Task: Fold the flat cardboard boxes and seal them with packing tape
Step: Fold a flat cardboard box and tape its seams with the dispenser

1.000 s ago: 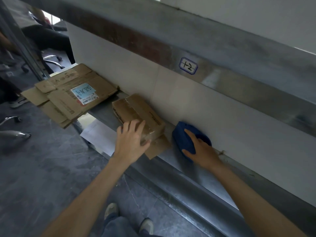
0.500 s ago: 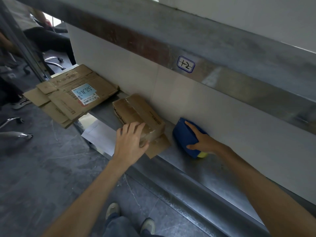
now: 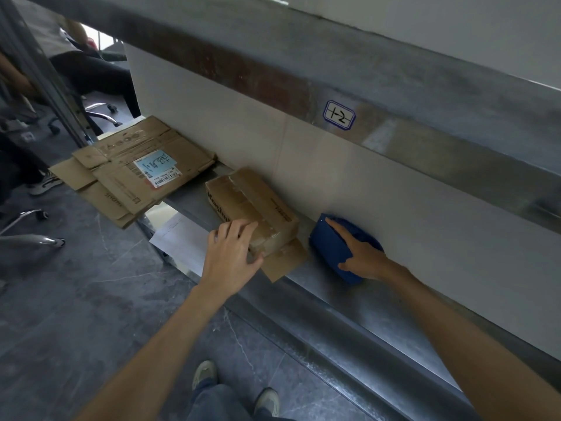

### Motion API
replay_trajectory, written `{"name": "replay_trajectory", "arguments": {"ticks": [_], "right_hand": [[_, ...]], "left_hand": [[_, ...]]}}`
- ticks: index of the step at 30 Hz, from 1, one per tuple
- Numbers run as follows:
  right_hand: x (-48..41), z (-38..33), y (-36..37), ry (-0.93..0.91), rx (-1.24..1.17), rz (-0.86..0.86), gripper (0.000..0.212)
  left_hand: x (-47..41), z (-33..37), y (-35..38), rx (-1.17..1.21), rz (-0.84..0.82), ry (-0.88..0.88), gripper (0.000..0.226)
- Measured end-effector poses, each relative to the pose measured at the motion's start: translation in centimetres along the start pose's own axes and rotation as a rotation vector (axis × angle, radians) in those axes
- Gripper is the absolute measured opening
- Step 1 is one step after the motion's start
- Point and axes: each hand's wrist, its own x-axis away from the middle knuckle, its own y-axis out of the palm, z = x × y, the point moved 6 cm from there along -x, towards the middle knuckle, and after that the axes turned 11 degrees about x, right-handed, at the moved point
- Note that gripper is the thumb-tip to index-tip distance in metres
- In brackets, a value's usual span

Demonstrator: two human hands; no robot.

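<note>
**Brown board, one blue tool, grey all round**

Your folded box point(image 3: 252, 208) at the middle of the ledge point(image 3: 364, 308) is plain brown, with dark lettering on its near side and a glossy clear tape strip along its top. The flat cardboard point(image 3: 121, 189) at the ledge's left end is the same brown, faintly printed. It carries a white label point(image 3: 155, 168) with a pale blue patch, dark scrawl and a black barcode. Your tape dispenser point(image 3: 334, 247) is solid deep blue. The ledge is dull grey metal, and the sheet point(image 3: 182, 246) at its front edge is white. The tag point(image 3: 339, 114) above is white, blue-bordered, with black handwriting. The floor point(image 3: 76, 299) is dark grey with pale veins.
</note>
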Motion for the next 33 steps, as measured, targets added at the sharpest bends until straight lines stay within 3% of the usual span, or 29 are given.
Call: {"name": "replay_trajectory", "arguments": {"ticks": [4,10,16,25,33], "right_hand": [[1.8,-1.5,-1.9,-0.016,0.182,0.244,0.068],[3.4,-4.4,-3.5,-0.153,0.238,0.231,0.048],[4.1,-7.0,-3.8,-0.32,0.264,0.232,0.054],[5.4,-9.8,-3.6,-0.533,0.4,0.324,0.057],[5.6,-9.9,-3.7,-0.555,0.398,0.314,0.056]], "left_hand": [[-0.3,0.1,0.1,0.068,-0.023,-0.02,0.054],[-1.5,0.9,-0.3,0.245,-0.078,-0.013,0.048],[-3.5,1.1,-1.1,0.525,-0.124,-0.01,0.04],[-4.1,1.1,-0.6,0.989,-0.497,-0.068,0.045],[-3.6,0.5,0.4,1.087,-0.483,-0.134,0.033]]}}
